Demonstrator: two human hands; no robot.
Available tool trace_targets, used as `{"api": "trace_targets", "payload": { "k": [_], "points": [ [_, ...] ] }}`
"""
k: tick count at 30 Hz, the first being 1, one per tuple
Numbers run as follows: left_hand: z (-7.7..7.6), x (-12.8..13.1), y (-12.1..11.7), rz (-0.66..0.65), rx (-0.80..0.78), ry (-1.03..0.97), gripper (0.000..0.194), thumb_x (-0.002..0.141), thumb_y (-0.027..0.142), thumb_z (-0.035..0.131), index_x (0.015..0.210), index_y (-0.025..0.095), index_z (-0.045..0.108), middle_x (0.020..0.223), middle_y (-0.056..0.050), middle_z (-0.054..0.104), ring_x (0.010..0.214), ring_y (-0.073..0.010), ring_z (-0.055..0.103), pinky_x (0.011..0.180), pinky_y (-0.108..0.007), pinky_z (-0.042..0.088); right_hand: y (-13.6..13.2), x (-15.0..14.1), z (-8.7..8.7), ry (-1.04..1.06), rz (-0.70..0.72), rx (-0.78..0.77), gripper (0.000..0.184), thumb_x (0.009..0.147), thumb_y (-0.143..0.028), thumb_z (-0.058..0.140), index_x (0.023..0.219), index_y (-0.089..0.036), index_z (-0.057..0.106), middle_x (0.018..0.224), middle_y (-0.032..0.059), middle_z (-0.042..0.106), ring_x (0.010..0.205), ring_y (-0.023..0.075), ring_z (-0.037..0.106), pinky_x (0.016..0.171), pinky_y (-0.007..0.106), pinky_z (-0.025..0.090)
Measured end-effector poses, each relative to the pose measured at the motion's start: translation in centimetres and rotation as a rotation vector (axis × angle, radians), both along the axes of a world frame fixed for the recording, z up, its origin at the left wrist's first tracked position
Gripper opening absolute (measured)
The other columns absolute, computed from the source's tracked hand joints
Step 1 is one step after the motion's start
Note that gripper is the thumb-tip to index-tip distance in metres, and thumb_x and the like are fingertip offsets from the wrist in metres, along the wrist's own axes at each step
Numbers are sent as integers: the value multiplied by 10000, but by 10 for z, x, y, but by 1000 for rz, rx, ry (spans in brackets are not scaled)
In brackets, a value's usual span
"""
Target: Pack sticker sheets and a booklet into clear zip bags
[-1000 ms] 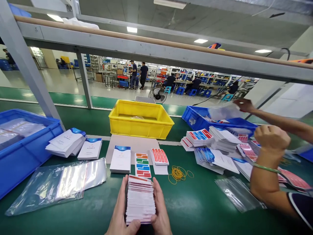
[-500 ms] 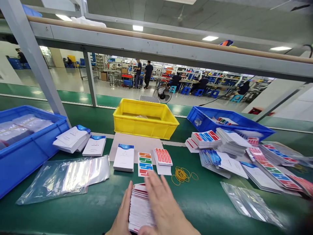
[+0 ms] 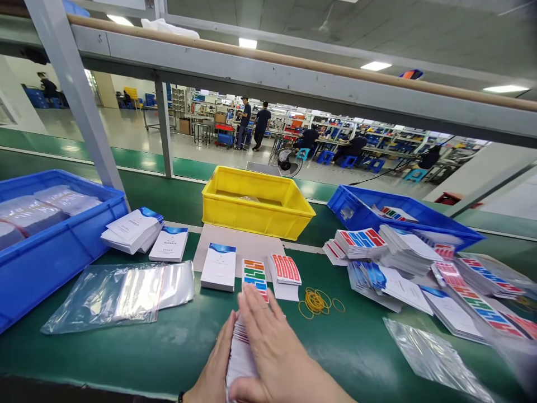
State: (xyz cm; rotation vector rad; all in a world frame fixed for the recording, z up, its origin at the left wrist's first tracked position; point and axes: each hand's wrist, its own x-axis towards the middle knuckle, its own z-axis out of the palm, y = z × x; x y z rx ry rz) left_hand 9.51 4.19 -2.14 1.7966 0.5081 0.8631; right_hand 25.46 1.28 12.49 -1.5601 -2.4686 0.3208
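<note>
Green tabletop (image 3: 348,352), paper stack (image 3: 240,361), between left fingers (image 3: 222,342) and right fingers (image 3: 254,313)

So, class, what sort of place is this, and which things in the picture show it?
Probably a factory packing area: the green bench bears paper stacks, plastic bags and a yellow bin, while beyond, people in dark clothes are near shelves.
</note>
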Motion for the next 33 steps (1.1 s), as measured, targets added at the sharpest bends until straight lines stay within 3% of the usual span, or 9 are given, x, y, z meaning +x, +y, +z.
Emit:
{"api": "trace_targets", "payload": {
  "k": [5, 9, 12, 14, 16, 19, 22, 28, 33],
  "points": [
    [3, 1, 0, -4, 8, -2, 1093, 615, 612, 630, 1424, 228, 3, 1488, -185, 157, 1344, -360, 146, 1065, -551, 178, 5, 1, 8, 161, -36, -5, 989, 688, -642, 575, 1424, -113, 179, 1479, 174, 154, 1345, 372, 134, 1085, 569, 48],
    [12, 2, -2, 5, 18, 4, 1217, 529, 515, 748, 1421, 228, -29, 1482, -187, 180, 1333, -367, 203, 1067, -543, 190, 14, 36, 0, 255, -286, 38, 929, 693, -679, 533, 1410, -156, 256, 1473, 150, 225, 1343, 377, 155, 1067, 606, 44],
    [16, 4, -3, 12, -24, 0, 1194, 538, 500, 750, 1424, 222, -1, 1475, -181, 206, 1335, -353, 213, 1075, -522, 200, 19, 67, -35, 577, -535, -62, 781, 801, -701, 274, 1353, -157, 366, 1404, 151, 382, 1289, 319, 334, 1063, 538, 214],
    [17, 4, -4, 12, -54, -16, 1143, 562, 532, 723, 1424, 225, 38, 1469, -178, 224, 1332, -346, 228, 1074, -511, 216, 19, 79, -67, 858, -694, -142, 829, 824, -683, 84, 1292, -81, 410, 1290, 210, 491, 1145, 299, 515, 981, 481, 378],
    [18, 5, -5, 19, -68, -11, 1097, 583, 543, 704, 1422, 239, 67, 1459, -174, 250, 1324, -340, 255, 1073, -501, 224, 17, 81, -94, 927, -814, -132, 753, 847, -636, 112, 1254, -85, 424, 1254, 202, 512, 1102, 287, 547, 894, 432, 463],
    [20, 4, -5, 38, -61, 2, 1048, 600, 527, 699, 1417, 261, 99, 1444, -162, 289, 1312, -338, 283, 1069, -490, 241, 16, 74, -113, 599, -833, -111, 569, 864, -514, 246, 1195, -109, 472, 1138, 169, 563, 984, 277, 592, 803, 399, 501],
    [20, 3, -5, 45, -68, 3, 1044, 598, 525, 700, 1417, 241, 119, 1442, -163, 294, 1312, -346, 279, 1066, -488, 250, 26, 68, -105, 361, -748, -148, 465, 798, -375, 434, 1192, -132, 485, 1097, 127, 539, 882, 241, 598, 786, 367, 486],
    [13, 4, -4, 62, -137, 1, 1021, 601, 596, 657, 1413, 231, 158, 1441, -150, 305, 1306, -340, 295, 1074, -485, 236, 59, 61, -77, 104, -589, -296, 681, 487, -319, 752, 1106, -165, 515, 1113, 100, 496, 992, 283, 554, 787, 346, 440],
    [14, 4, -4, 77, -161, 5, 1018, 587, 604, 660, 1408, 224, 194, 1446, -146, 298, 1310, -350, 280, 1063, -483, 266, 72, 57, -72, -46, -537, -379, 653, 447, -358, 761, 1015, -144, 522, 1096, 143, 529, 937, 313, 577, 729, 362, 439]
  ]
}}
